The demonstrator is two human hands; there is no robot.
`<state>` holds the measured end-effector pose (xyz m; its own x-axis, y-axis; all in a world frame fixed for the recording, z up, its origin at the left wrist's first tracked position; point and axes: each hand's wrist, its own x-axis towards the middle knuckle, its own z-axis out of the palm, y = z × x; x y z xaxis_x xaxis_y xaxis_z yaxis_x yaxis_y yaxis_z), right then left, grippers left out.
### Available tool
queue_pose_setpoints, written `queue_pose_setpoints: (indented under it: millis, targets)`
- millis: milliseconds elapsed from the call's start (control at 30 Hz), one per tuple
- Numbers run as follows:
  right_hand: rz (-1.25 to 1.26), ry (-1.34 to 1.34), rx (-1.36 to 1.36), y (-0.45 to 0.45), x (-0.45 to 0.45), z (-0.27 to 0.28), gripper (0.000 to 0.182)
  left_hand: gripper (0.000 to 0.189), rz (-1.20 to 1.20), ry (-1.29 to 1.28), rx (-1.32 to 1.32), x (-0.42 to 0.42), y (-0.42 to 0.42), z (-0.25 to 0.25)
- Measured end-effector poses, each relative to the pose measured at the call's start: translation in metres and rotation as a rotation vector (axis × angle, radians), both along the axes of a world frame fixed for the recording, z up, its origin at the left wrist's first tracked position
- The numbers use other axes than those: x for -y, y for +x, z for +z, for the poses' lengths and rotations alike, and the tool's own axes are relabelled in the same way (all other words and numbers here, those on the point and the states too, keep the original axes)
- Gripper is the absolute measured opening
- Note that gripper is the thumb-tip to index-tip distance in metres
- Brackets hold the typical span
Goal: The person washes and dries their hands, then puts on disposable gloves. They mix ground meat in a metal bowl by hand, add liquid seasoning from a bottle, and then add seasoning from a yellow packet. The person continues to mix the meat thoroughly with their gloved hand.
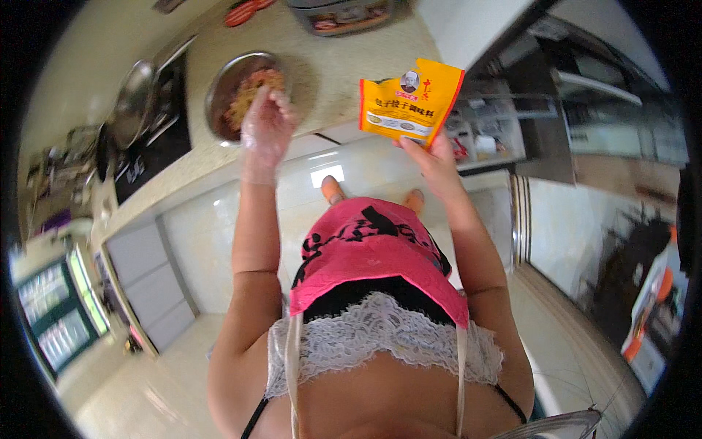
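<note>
A clear plastic glove covers my left hand (270, 127), which is over the near right side of a steel bowl (215, 104). Ground meat filling (253, 88) lies in the bowl, pinkish with a yellowish-brown layer on top. The fingers are half curled above the filling; whether they touch it or pinch anything cannot be told. Bare, my right hand (436, 159) holds a yellow seasoning packet (403, 110) by its lower edge, right of the bowl. The packet's printed face is towards me, and its top edge is uneven, looking torn.
The bowl rests on a stone countertop (340, 71). Left of it is a black cooktop (159, 137) with a lidded pan (134, 104). A grey appliance (340, 16) and red slotted utensils (241, 13) are at the back. An open drawer (485, 159) juts out at the right.
</note>
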<state>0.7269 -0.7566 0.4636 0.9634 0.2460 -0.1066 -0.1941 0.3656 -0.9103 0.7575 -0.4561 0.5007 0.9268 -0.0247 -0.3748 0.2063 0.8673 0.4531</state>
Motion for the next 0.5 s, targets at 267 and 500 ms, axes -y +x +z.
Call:
queue_pose_setpoints:
  millis: [267, 500]
  targets:
    - [0.096, -0.387, 0.461, 0.056, -0.116, 0.046, 0.03, 0.02, 0.361, 0.016, 0.073, -0.091, -0.072, 0.006]
    - [0.151, -0.96, 1.119, 0.091, -0.262, 0.089, 0.03, 0.019, 0.472, -0.064, 0.165, -0.181, -0.099, -0.012]
